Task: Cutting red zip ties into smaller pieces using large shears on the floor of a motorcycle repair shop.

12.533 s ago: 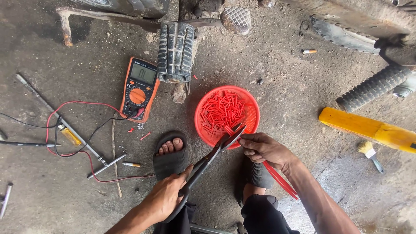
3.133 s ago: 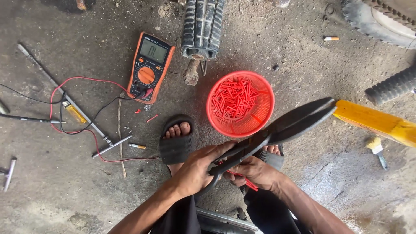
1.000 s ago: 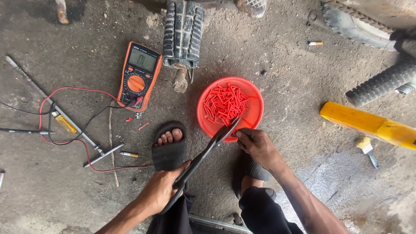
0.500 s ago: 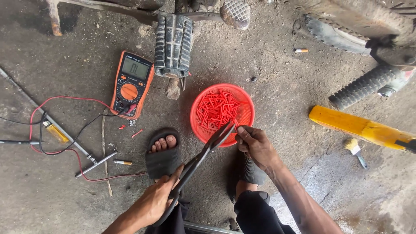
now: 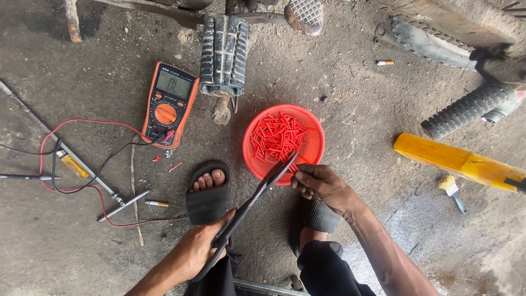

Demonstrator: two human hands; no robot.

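Observation:
My left hand (image 5: 200, 249) grips the handles of long black scissors (image 5: 257, 197), whose blades point up and right to the near rim of a round red basket (image 5: 316, 137). The basket holds several short red tube pieces (image 5: 276, 134). My right hand (image 5: 323, 183) is beside the blade tips, with its fingers pinched on a small red piece that is mostly hidden against the basket. Both hands hover over my feet in black sandals (image 5: 207, 194).
An orange multimeter (image 5: 167, 104) lies at the left, its red and black leads (image 5: 82, 189) trailing over the concrete floor past a lighter (image 5: 71, 163) and a cigarette (image 5: 156, 203). A ribbed foot peg (image 5: 223, 49) sits above. A yellow bar (image 5: 460, 161) and a small brush (image 5: 452, 186) lie at the right.
Three seconds ago the scissors pointed up to the right past the basket. Their tips have since come down to the basket's near rim, and my right hand has stayed at the blades.

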